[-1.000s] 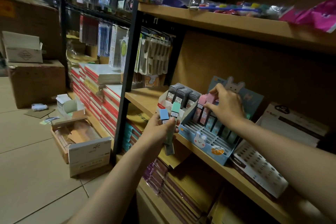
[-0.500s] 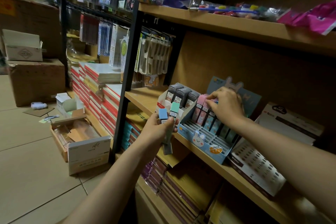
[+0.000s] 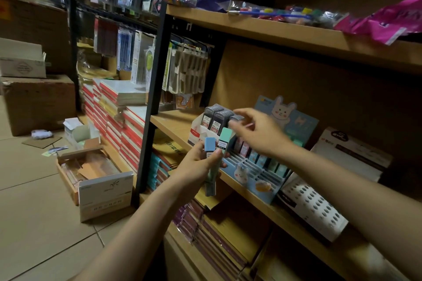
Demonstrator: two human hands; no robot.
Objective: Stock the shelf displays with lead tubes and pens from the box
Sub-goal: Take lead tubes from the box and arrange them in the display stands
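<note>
**Two hands with lead tubes at a shelf display**

Nearest, two bare forearms reach from the bottom edge toward a wooden shelf (image 3: 173,124). The left hand (image 3: 196,164) grips two upright lead tubes, one with a blue cap (image 3: 210,144) and one with a green cap (image 3: 225,136), in front of the shelf edge. The right hand (image 3: 258,131), slightly blurred, hovers just above and beside the green cap with fingers loosely spread, holding nothing.

Just behind the hands, a blue rabbit-printed display tray (image 3: 255,183) stands on the shelf, its back rows filled with pastel tubes and its front slots bare. To its left stands a white display box of grey lead tubes (image 3: 215,121); to its right, a white box with rows of holes (image 3: 312,204).

Farther left, on the tiled floor, an open cardboard box (image 3: 96,178) sits beside stacked notebooks (image 3: 114,109).
</note>
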